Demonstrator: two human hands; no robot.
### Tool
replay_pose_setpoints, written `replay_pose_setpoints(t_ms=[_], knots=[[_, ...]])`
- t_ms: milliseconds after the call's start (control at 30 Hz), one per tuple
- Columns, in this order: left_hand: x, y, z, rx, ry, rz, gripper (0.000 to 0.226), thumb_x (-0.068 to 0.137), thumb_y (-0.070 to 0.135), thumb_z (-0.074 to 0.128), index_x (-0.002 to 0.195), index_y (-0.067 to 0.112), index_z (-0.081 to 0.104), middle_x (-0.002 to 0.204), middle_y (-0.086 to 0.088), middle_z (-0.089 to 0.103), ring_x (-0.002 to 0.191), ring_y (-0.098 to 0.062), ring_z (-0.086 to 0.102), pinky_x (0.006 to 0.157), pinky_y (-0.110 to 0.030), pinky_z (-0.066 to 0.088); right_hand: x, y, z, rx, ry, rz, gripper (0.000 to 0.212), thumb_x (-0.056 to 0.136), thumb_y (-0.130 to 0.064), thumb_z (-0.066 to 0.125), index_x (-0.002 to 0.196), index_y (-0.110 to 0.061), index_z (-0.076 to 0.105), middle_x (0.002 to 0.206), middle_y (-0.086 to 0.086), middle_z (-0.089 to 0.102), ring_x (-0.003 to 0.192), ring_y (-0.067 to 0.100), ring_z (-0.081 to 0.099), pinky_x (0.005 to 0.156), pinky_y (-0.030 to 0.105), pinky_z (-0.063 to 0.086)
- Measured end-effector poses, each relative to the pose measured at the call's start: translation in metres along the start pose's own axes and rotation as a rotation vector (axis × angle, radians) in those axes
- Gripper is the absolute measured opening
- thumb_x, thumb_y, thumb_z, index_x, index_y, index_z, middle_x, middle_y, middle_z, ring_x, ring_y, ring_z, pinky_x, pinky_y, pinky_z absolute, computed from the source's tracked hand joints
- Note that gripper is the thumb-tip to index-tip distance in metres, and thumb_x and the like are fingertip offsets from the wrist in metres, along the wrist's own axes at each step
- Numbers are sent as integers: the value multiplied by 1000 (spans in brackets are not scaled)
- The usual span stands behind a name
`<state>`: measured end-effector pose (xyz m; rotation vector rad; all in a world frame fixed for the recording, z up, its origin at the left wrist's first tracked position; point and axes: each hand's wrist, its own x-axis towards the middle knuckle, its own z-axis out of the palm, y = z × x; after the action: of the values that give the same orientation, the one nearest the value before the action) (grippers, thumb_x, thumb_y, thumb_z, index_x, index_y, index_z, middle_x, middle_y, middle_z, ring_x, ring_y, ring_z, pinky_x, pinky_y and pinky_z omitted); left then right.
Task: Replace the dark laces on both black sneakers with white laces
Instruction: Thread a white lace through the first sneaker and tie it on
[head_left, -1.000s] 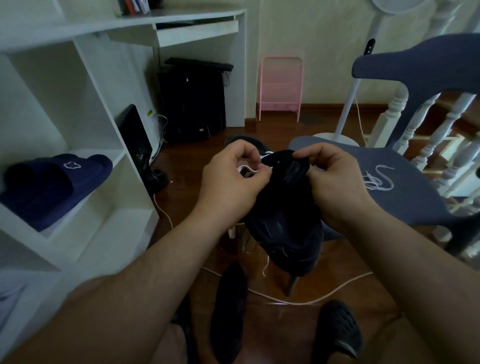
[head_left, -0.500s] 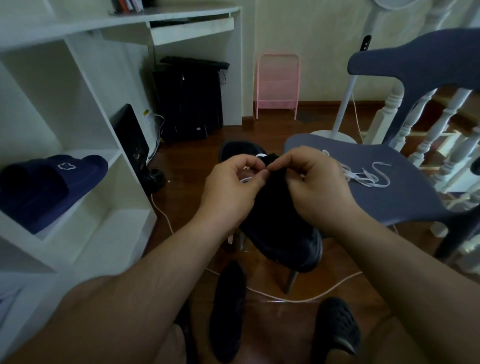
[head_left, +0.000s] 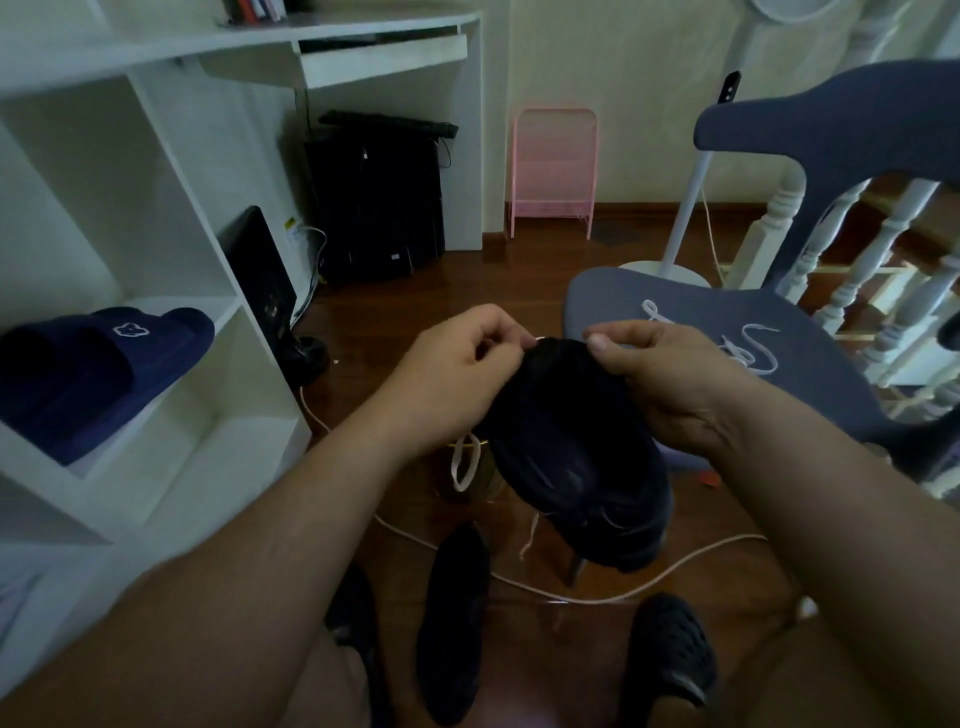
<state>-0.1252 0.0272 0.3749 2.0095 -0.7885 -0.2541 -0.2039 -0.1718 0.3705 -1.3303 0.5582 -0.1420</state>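
Black sneaker (head_left: 576, 457) hung between my hands, long axis running near-far. Left hand (head_left: 457, 374) pinched white lace (head_left: 462, 465) at far end; right hand (head_left: 660, 379) gripped the collar.

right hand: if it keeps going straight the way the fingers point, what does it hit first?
The right hand grips the black sneaker, fingers pointing toward the left hand. Going straight on, it would probably meet the left hand's fingertips at the white lace; depth is unclear.
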Motion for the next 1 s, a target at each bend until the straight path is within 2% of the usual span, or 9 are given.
replay_pose_setpoints(t_ms=[67,167,333,433,567,733,800,933,1000], knots=[[-4,0,-1,140,-103,106,13,105,33,54,101,38,65,102,12,71,85,-7,68,74,-38,60,0,0,-2,69,-70,61,23,97,-10,66,118,-5,70,110,17,74,93,24,71,74,32,64],[-2,-2,3,362,-113,162,8,106,40,54,103,38,61,92,10,68,79,-7,63,73,-45,57,-1,-1,-6,77,-173,97,30,94,-4,63,123,-6,68,119,18,74,103,27,72,84,35,63],[0,-7,9,258,36,70,3,99,43,68,100,40,71,87,19,70,84,7,63,69,-15,47,-3,1,-6,-5,-298,106,44,90,14,56,130,-3,64,124,24,70,111,34,69,98,42,56],[-2,-3,10,211,126,91,3,95,42,76,96,39,76,84,22,69,84,10,63,67,-4,44,-1,3,-3,50,-259,65,42,85,7,61,126,-2,66,120,23,71,107,30,71,94,38,59],[-6,0,7,305,109,149,8,95,40,75,102,41,78,85,28,67,88,17,61,70,2,40,-2,2,-3,106,-241,11,38,71,-1,66,109,-4,71,101,16,76,92,23,75,82,33,64],[-9,4,5,351,158,227,10,94,41,76,103,41,80,80,33,61,84,26,54,75,5,35,-4,4,1,101,-263,-39,34,72,-4,69,105,-5,72,99,13,76,93,23,74,89,35,61],[-8,4,5,387,182,238,9,94,40,76,101,40,80,75,32,60,82,24,54,73,4,35,-5,4,3,56,-266,-53,34,73,-4,69,106,-4,71,102,15,76,95,24,74,89,34,62],[-8,5,4,480,148,203,9,94,41,75,100,39,80,73,25,61,72,12,56,68,1,37,-9,6,8,-32,-249,-67,23,86,7,64,106,-2,72,98,15,77,89,21,76,74,26,62],[-7,7,4,541,118,200,10,94,41,75,103,39,79,75,23,60,71,8,55,63,-2,37,-10,6,8,-124,-225,-86,23,89,8,65,108,-1,72,101,17,77,90,21,76,75,26,62]])
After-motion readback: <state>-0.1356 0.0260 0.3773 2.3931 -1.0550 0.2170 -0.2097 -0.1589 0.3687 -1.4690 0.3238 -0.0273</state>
